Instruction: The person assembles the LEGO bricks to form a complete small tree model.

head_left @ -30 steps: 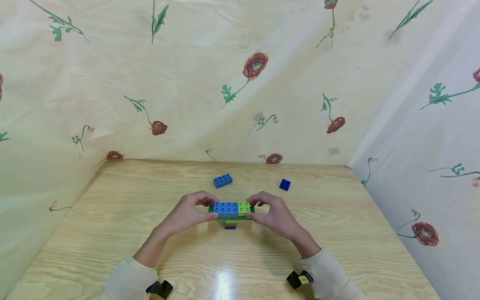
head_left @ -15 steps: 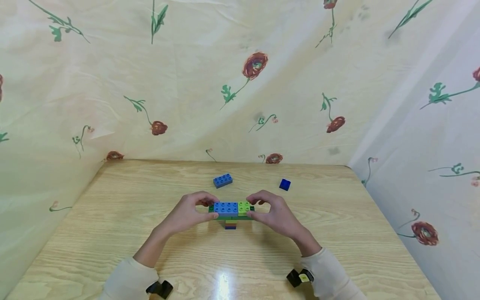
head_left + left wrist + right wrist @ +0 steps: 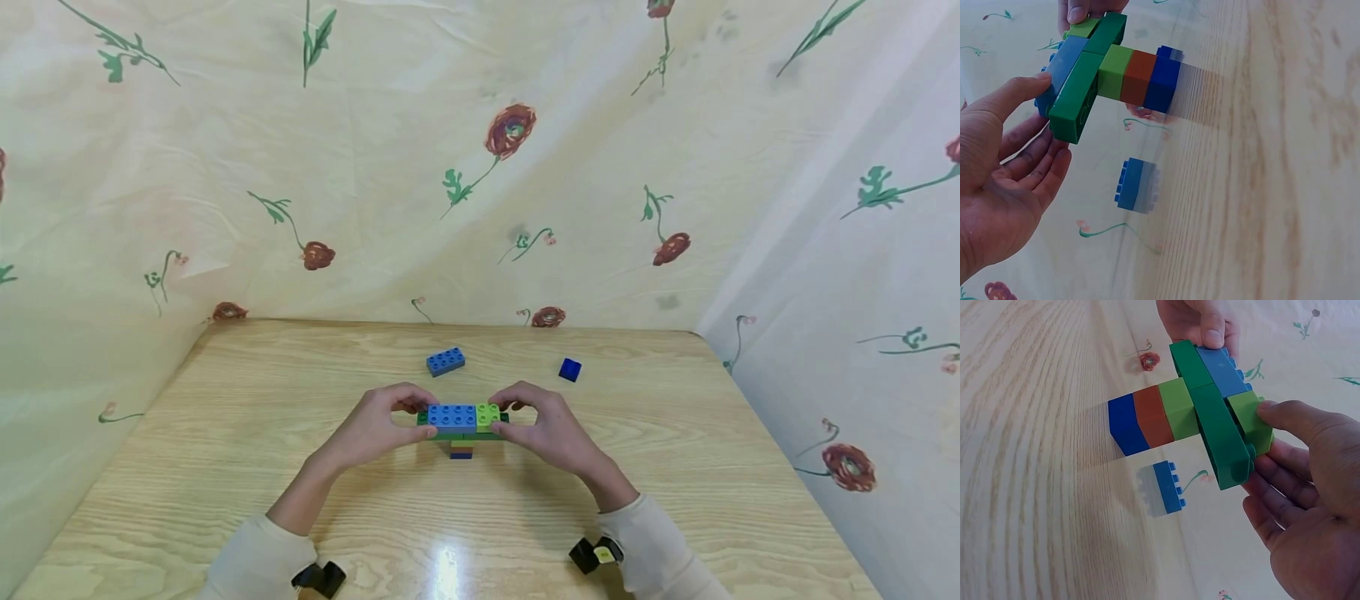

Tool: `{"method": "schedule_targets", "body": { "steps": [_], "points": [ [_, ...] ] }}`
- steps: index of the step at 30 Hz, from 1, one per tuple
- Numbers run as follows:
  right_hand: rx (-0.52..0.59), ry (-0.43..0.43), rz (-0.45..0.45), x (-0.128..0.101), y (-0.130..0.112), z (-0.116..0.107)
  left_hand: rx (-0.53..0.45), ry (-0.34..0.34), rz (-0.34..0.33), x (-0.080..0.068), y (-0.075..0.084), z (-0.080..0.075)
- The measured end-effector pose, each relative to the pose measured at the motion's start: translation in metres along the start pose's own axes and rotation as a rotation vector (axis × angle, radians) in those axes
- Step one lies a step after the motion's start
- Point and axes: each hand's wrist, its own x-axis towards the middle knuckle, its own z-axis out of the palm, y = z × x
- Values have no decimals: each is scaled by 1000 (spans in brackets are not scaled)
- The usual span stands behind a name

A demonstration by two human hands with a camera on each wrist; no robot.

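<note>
A T-shaped toy-brick build stands on the table, with its column made of a dark blue brick point(image 3: 1162, 84), an orange-brown brick point(image 3: 1140, 76) and a lime brick point(image 3: 1114, 72). Two green bricks point(image 3: 1219, 434) lie end to end across that column. On top of them sit a long blue brick point(image 3: 452, 417) and a short lime brick point(image 3: 487, 415), side by side. My left hand point(image 3: 378, 427) pinches the long blue brick at the left end, thumb on its near side. At the right end, my right hand point(image 3: 551, 427) pinches the short lime brick, its thumb against the near face.
Behind the build lies a loose blue eight-stud brick point(image 3: 446, 361). A small dark blue brick point(image 3: 570, 369) is farther right. Flower-patterned cloth point(image 3: 375, 167) hangs behind the wooden table point(image 3: 225, 400) and along its sides.
My right hand has shifted very slightly left along the short lime brick. The left hand and the build look unmoved.
</note>
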Motion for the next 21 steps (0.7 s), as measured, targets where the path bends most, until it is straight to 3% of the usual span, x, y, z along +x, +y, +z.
{"method": "schedule_targets", "body": {
  "steps": [9, 21],
  "points": [
    [7, -11, -7, 1, 2, 2, -10, 2, -32, -1, -1, 1],
    [-12, -19, -37, 2, 4, 0, -25, 4, -28, 0, 0, 2]
  ]
}}
